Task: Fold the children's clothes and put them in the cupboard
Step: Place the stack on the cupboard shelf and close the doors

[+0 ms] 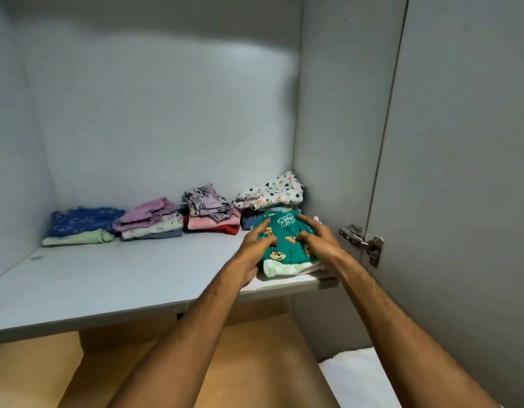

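The cupboard stood open before you, its pale shelf carrying the folded children's clothes in a row along the back wall: a blue and green stack at far left, a lilac stack touching it, a pink and red stack next, and a white printed stack tucked into the right rear corner. The open door hung at your right on its metal hinge. In front of the corner stack, near the shelf's front edge, lay the green printed garment, folded, on top of a pale green and white piece. Your left hand and right hand rested on it from either side, each grip spread and pressing flat rather than closed around the cloth, probably to keep the fold together while you seated the pile. It sat close to the right wall and just beside the rear stack, so little room remained there, while the front of the shelf to the left lay bare and offered free space. The pile's near edge sat near the shelf lip, so you likely needed to nudge it rearward.
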